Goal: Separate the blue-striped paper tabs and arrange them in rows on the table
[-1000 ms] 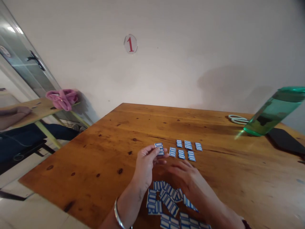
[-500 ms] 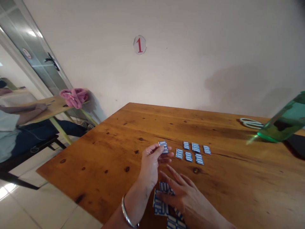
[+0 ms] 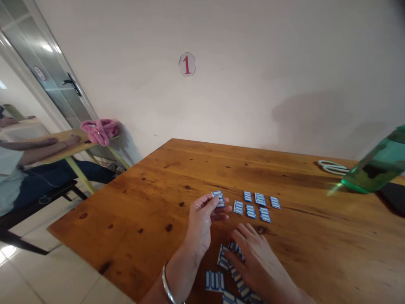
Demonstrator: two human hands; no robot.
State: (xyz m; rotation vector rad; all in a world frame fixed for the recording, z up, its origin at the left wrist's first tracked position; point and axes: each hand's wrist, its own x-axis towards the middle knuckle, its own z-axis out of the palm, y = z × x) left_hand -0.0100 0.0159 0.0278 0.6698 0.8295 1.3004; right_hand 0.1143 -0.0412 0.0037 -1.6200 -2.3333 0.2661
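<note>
My left hand (image 3: 205, 213) is closed, pinching a small card with blue-framed white strips (image 3: 217, 195) between thumb and fingers, raised above the wooden table (image 3: 152, 202). My right hand (image 3: 255, 253) reaches down over a loose pile of similar cards (image 3: 215, 281) near my body. Its thumb and bent fingers stay apart, touching the pile, and partly hide it; no card is plainly gripped there. Beyond my hands, several more cards (image 3: 251, 211) lie in two rough rows.
To the right a green translucent bottle (image 3: 373, 160) leans into view, beside a dark flat object (image 3: 392, 198) and a coiled white cable (image 3: 333, 167). At the left, another person's arms (image 3: 60, 143) rest on a second table holding a pink cloth (image 3: 100, 131).
My right hand has shifted right and slightly away from me over the pile, and some cards there have spread apart. My left hand still holds its card in nearly the same place.
</note>
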